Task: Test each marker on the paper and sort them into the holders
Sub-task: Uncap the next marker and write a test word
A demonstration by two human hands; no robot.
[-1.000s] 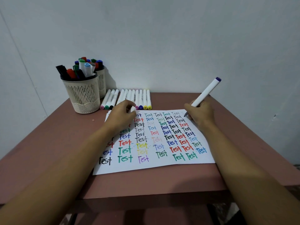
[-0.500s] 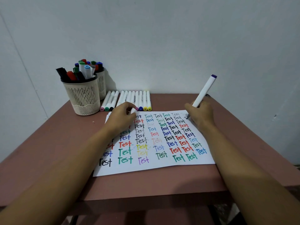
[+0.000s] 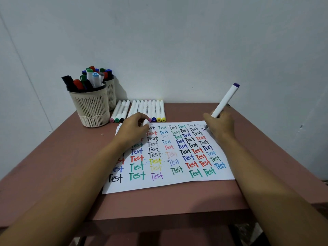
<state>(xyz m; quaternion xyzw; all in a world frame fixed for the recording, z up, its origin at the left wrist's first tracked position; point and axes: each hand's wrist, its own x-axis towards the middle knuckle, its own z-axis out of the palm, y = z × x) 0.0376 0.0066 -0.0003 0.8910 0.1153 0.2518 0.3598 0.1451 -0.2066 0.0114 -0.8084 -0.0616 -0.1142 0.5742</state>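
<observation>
While the left hand [image 3: 133,130] rests on the paper [image 3: 177,183], fingers curled round a white cap [image 3: 146,122], the right hand [image 3: 220,125] grips the marker [image 3: 225,101], tip touching the paper's far right corner; holders [image 3: 92,108] stand past its far left corner.

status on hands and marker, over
Right hand grips purple-ended marker, tip on paper, top right corner. Left hand rests on paper, pinching what looks like a white cap. Nothing blocking.
</observation>
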